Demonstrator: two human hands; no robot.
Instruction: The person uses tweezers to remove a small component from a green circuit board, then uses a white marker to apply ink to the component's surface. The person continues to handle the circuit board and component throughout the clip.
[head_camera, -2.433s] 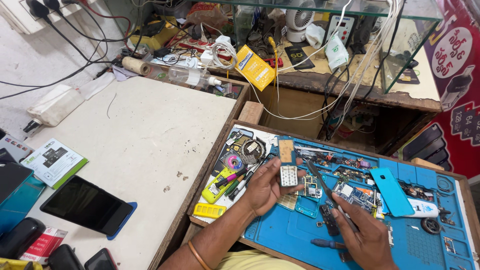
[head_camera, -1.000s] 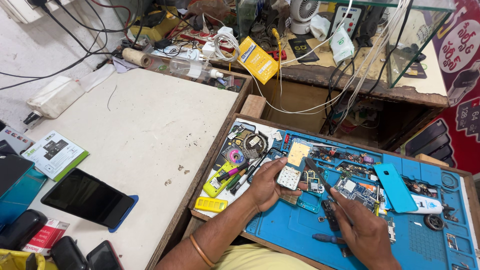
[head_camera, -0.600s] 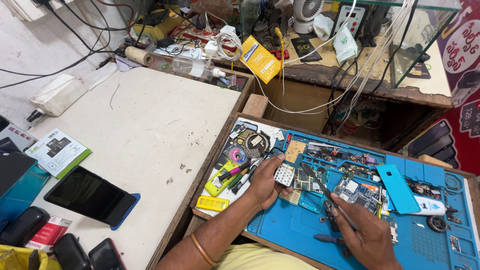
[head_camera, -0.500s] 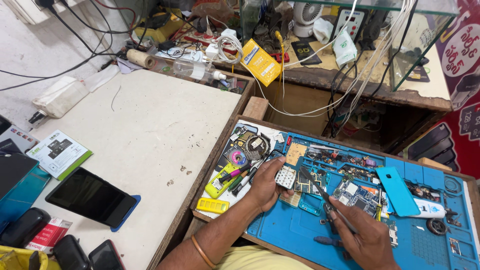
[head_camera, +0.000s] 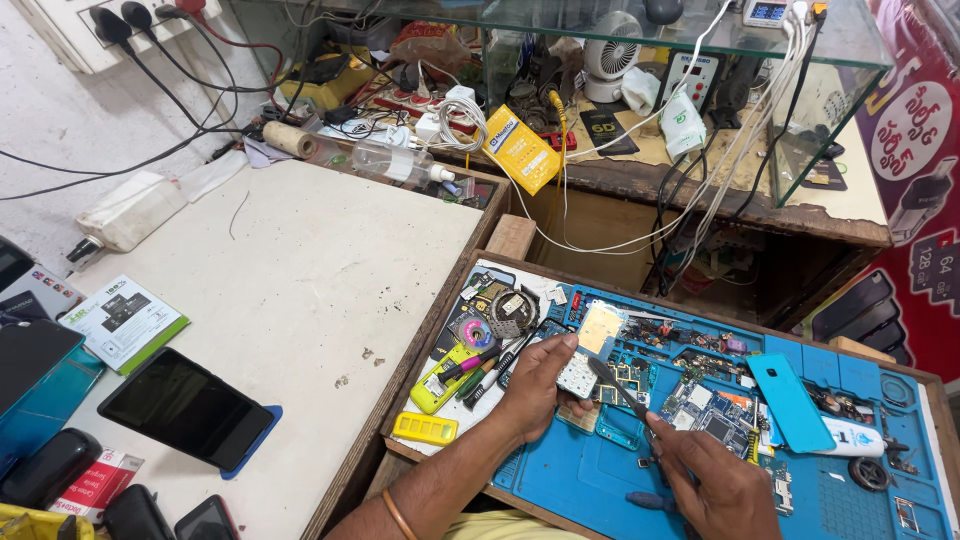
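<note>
My left hand (head_camera: 535, 385) holds a small pale keypad board (head_camera: 577, 375) over the blue repair mat (head_camera: 850, 495). My right hand (head_camera: 705, 480) grips thin tweezers (head_camera: 618, 385), whose tip touches the board's right edge. A gold-coloured metal shield (head_camera: 601, 325) lies just beyond the board. Loose green circuit boards (head_camera: 705, 410) and small parts lie on the mat to the right. A blue phone back cover (head_camera: 790, 400) rests further right.
Pens and tape rolls (head_camera: 480, 345) sit left of the mat, with a yellow part (head_camera: 425, 428). On the white table lie a black phone (head_camera: 185, 408) and a leaflet (head_camera: 125, 320). Behind stand cables, a yellow box (head_camera: 520, 148), a small fan (head_camera: 610, 55) and a glass shelf.
My left hand has brought the keypad board down closer to the mat. The tweezers in my right hand have come up to its edge.
</note>
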